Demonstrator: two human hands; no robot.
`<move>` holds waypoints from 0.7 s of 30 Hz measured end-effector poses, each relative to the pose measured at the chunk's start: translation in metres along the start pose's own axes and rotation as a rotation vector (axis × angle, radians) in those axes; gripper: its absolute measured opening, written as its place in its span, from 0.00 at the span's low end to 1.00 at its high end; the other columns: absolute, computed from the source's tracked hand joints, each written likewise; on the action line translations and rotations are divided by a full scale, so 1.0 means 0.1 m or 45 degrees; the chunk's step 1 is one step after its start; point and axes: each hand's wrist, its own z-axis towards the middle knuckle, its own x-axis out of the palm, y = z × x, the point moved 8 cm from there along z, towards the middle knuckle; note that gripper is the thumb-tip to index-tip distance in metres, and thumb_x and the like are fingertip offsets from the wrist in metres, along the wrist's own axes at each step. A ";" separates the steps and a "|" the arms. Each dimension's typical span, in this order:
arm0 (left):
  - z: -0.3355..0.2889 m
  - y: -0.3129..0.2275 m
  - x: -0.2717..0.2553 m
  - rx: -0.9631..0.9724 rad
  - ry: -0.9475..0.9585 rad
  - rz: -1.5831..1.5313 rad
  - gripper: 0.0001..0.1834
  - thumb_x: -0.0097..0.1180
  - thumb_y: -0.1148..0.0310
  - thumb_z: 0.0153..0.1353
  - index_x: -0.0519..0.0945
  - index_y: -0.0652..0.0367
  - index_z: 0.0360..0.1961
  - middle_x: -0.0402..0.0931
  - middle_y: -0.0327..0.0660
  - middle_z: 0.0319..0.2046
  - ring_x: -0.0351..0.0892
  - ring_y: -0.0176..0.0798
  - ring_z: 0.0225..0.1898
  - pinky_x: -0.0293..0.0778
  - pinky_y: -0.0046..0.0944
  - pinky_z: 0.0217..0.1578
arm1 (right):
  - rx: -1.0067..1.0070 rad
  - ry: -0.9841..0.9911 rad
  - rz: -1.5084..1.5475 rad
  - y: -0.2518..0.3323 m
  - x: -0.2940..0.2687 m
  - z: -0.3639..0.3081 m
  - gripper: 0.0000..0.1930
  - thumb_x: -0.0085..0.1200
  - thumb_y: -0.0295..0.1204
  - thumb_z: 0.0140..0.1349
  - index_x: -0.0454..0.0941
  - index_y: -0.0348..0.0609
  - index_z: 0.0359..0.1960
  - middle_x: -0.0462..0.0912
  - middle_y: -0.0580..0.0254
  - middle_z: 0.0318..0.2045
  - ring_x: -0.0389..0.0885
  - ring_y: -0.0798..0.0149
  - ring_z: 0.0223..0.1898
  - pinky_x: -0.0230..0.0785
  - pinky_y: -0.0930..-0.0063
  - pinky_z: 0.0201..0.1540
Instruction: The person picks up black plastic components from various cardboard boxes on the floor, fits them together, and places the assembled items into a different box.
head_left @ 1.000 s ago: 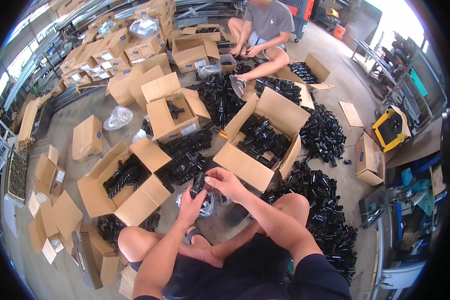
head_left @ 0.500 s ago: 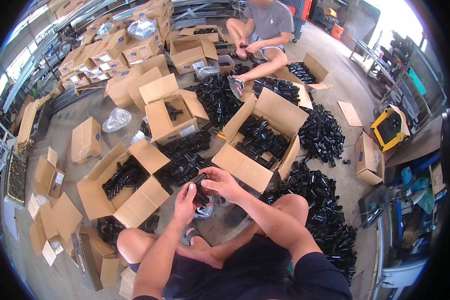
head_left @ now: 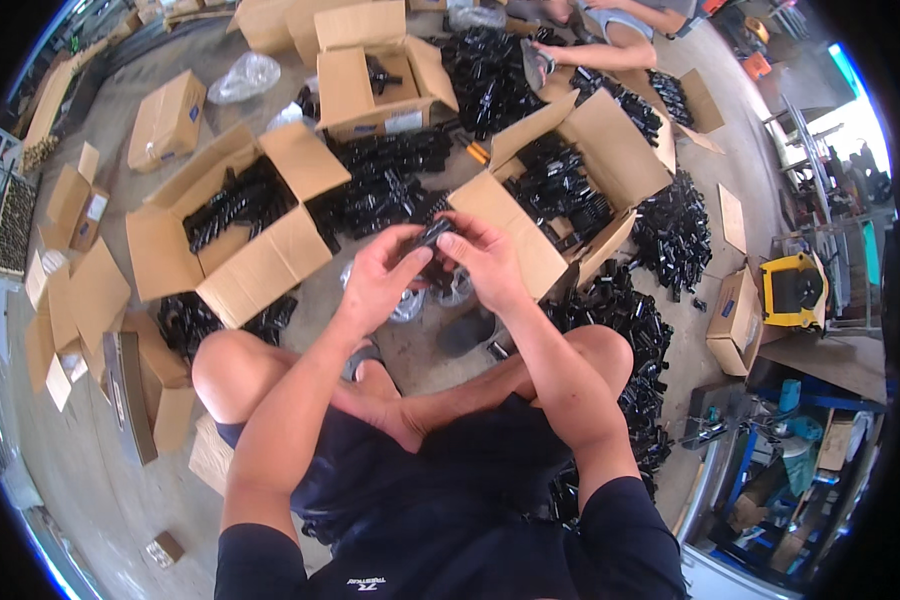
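Note:
Above my crossed legs, both hands grip one small, dark black part (head_left: 434, 235), tube-like in shape, that lies tilted between them. My left hand (head_left: 378, 278) pinches its near left side with thumb and fingers. On the other side my right hand (head_left: 485, 262) has its thumb and fingers closed around the far end. The fingers hide much of the part. Just beyond, to the right, stands an open carton (head_left: 510, 225) full of similar black parts. Another open carton (head_left: 270, 270) with such parts in it is to the left.
Loose black parts (head_left: 395, 160) lie heaped between the cartons, with a larger pile (head_left: 620, 340) by my right knee. Clear plastic bags (head_left: 245, 78) rest on the floor. A co-worker's leg (head_left: 600, 55) shows at the top. A yellow-framed object (head_left: 792, 290) stands far right.
The view has tilted down, so the cartons and piles sit higher in the picture. My hands have turned the black part from near upright to a slant, and both still hold it.

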 end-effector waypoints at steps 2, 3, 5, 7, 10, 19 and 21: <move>0.00 -0.05 -0.02 0.019 -0.001 -0.027 0.17 0.58 0.72 0.70 0.75 0.64 0.58 0.82 0.41 0.44 0.83 0.32 0.44 0.85 0.34 0.42 | -0.015 0.005 0.000 0.07 0.03 0.00 0.18 0.64 0.26 0.65 0.78 0.35 0.56 0.84 0.68 0.38 0.78 0.77 0.34 0.72 0.82 0.37; 0.01 -0.09 -0.02 0.022 0.008 -0.026 0.18 0.59 0.72 0.69 0.75 0.65 0.57 0.82 0.41 0.44 0.83 0.32 0.44 0.84 0.34 0.42 | -0.021 0.002 -0.014 0.12 0.04 0.00 0.18 0.64 0.26 0.65 0.78 0.35 0.56 0.84 0.68 0.38 0.78 0.77 0.34 0.72 0.82 0.37; 0.02 -0.07 -0.02 0.038 -0.001 -0.055 0.18 0.60 0.72 0.68 0.76 0.65 0.57 0.82 0.40 0.44 0.83 0.31 0.43 0.84 0.33 0.43 | -0.032 -0.005 -0.040 0.17 0.06 -0.01 0.18 0.64 0.26 0.65 0.78 0.35 0.56 0.84 0.67 0.39 0.79 0.77 0.35 0.72 0.82 0.37; 0.03 -0.07 0.00 0.045 0.013 -0.073 0.18 0.61 0.73 0.67 0.76 0.66 0.56 0.82 0.39 0.44 0.83 0.30 0.43 0.82 0.32 0.44 | -0.059 0.008 -0.084 0.18 0.03 0.00 0.18 0.64 0.26 0.65 0.78 0.35 0.56 0.84 0.67 0.40 0.79 0.77 0.35 0.73 0.82 0.37; 0.04 -0.03 -0.02 0.070 0.025 0.013 0.17 0.62 0.74 0.67 0.77 0.66 0.55 0.83 0.38 0.43 0.82 0.28 0.42 0.81 0.31 0.43 | -0.051 0.026 -0.126 0.12 0.02 0.00 0.18 0.63 0.26 0.65 0.78 0.35 0.56 0.84 0.67 0.40 0.79 0.77 0.35 0.72 0.82 0.37; 0.07 -0.04 -0.17 0.105 -0.140 0.332 0.18 0.65 0.72 0.64 0.79 0.66 0.53 0.84 0.35 0.40 0.78 0.22 0.37 0.75 0.26 0.38 | -0.053 0.126 0.020 0.03 -0.03 0.20 0.17 0.59 0.35 0.70 0.80 0.35 0.54 0.85 0.66 0.40 0.79 0.74 0.34 0.73 0.78 0.36; 0.04 -0.13 -0.34 0.143 -0.277 0.326 0.18 0.66 0.72 0.63 0.80 0.67 0.52 0.83 0.35 0.38 0.77 0.22 0.36 0.74 0.25 0.38 | 0.103 0.001 -0.283 -0.13 -0.15 0.44 0.17 0.59 0.38 0.70 0.83 0.35 0.49 0.85 0.64 0.36 0.80 0.73 0.33 0.74 0.76 0.36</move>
